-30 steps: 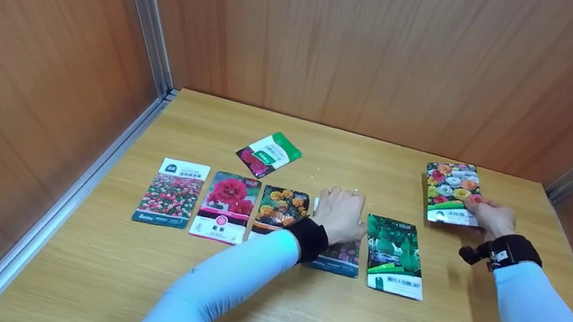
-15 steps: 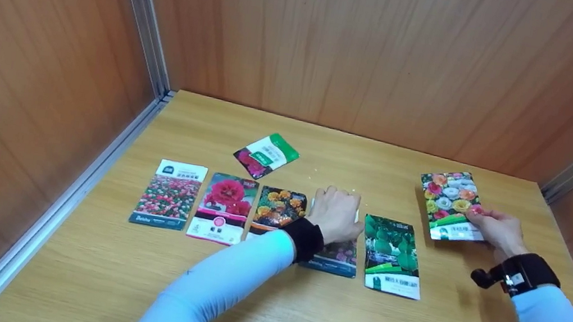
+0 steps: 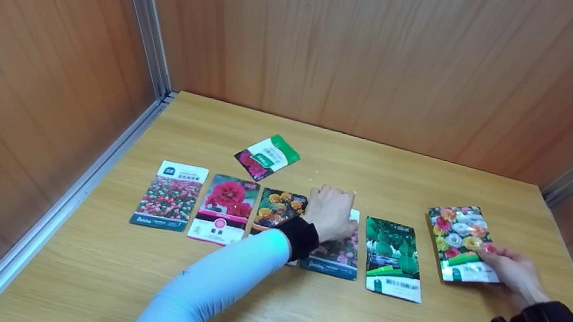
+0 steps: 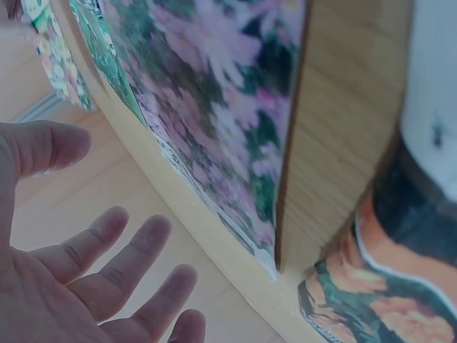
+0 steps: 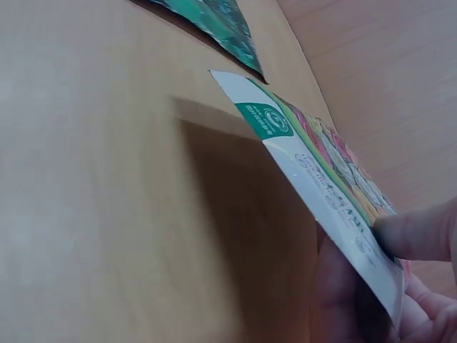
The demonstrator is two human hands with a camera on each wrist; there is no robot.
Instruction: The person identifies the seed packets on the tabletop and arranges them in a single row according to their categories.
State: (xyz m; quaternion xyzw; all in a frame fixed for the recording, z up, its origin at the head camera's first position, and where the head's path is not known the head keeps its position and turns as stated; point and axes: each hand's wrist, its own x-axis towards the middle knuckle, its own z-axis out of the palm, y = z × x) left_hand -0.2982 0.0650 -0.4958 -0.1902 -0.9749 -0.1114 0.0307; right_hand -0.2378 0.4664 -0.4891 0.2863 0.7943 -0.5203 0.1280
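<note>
My right hand [image 3: 517, 272] pinches a seed packet with multicoloured flowers [image 3: 459, 238] by its lower right corner, thumb on top. In the right wrist view this packet [image 5: 314, 186] is raised off the table and casts a shadow. My left hand [image 3: 331, 213] is over the seed packet with pink-purple flowers [image 3: 334, 262] and hides its upper part in the head view. Seen from the left wrist, the left hand's fingers [image 4: 118, 282] are spread and loosely bent, with nothing held. A green-leaf packet [image 3: 392, 256] lies between the two hands.
Left of the left hand, a row holds an orange-flower packet [image 3: 279, 208], a magenta-flower packet [image 3: 225, 209] and a red-and-pink-flower packet [image 3: 169, 194]. Behind them a green-and-white packet [image 3: 267, 157] lies askew. Wooden panels [image 3: 365, 53] enclose the table.
The right hand has brought the multicoloured-flower packet nearer and slightly right, from the back right to beside the green-leaf packet. The left hand has shifted slightly left.
</note>
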